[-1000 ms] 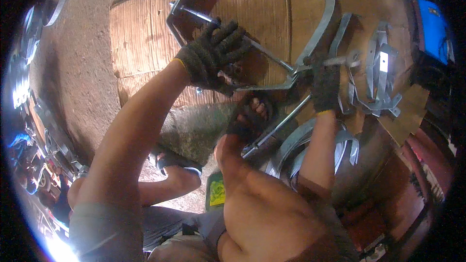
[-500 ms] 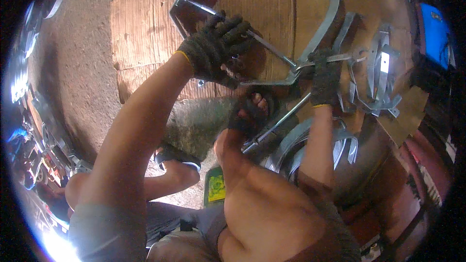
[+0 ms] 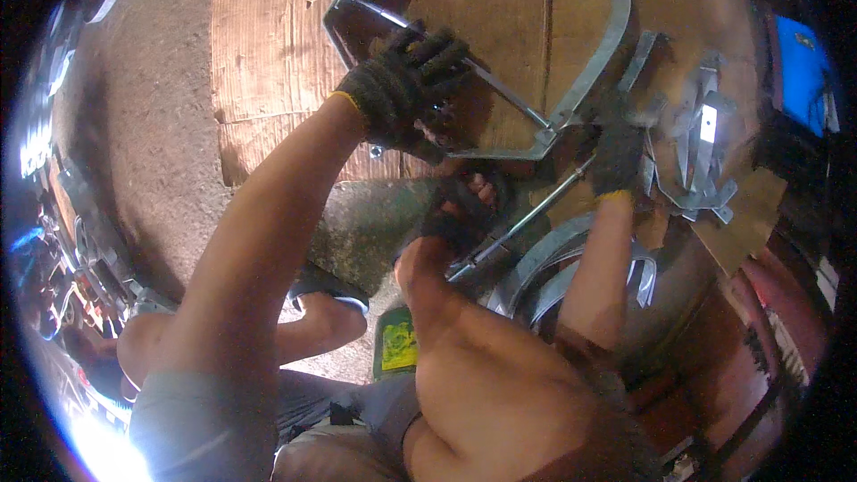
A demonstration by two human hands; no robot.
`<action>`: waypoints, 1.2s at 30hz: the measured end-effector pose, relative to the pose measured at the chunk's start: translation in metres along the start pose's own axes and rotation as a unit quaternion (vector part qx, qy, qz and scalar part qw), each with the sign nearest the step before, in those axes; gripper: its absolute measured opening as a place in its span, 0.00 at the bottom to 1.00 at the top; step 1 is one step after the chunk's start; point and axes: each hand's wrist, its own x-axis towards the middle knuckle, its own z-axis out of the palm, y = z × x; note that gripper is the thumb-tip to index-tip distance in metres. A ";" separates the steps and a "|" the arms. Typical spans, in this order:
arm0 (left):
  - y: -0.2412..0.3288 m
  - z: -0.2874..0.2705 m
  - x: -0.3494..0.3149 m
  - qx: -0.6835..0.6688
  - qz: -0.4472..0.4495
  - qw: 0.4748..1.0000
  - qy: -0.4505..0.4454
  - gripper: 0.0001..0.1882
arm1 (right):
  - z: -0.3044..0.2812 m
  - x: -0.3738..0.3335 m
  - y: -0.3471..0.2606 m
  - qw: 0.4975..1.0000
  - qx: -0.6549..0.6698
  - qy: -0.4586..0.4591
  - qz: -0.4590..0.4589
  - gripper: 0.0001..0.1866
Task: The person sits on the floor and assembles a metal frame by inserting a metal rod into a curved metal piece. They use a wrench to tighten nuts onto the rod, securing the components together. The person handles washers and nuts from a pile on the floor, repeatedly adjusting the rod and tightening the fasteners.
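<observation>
My left hand (image 3: 402, 89), in a dark knitted glove with a yellow cuff edge, is closed over a thin metal rod (image 3: 504, 96). The rod spans a bent flat-metal frame (image 3: 611, 22), which lies on a cardboard sheet. At its right end, the rod meets the frame at a bolted corner. My right hand (image 3: 618, 156), gloved too, is just right of that corner and smeared by motion. Its fingers are unclear, and I cannot make out whether a tool is in it. A nut (image 3: 376, 151) sits on the cardboard below my left hand.
Bent metal brackets (image 3: 705, 143) lie at the right, beside a cardboard scrap (image 3: 745, 214). Curved metal strips (image 3: 544, 259) and a long metal rod (image 3: 527, 216) are nearer me. A green-and-yellow container (image 3: 395, 344) stands by my leg. The cardboard sheet (image 3: 268, 62) covers concrete.
My right hand has moved right and slightly down, off the frame's corner, where it held a wrench-like tool. The frame and my left hand have shifted slightly right in the picture.
</observation>
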 end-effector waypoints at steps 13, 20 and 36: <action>0.006 -0.005 0.001 0.019 -0.021 1.000 0.001 0.57 | 0.004 -0.008 0.014 0.988 0.151 0.021 0.037 0.12; -0.002 0.003 -0.001 -0.001 -0.001 1.000 0.011 0.57 | 0.013 0.025 0.026 0.991 0.119 0.040 -0.034 0.16; 0.002 0.002 -0.003 0.019 -0.003 1.000 -0.003 0.58 | 0.015 -0.084 0.099 0.998 0.052 0.038 -0.015 0.17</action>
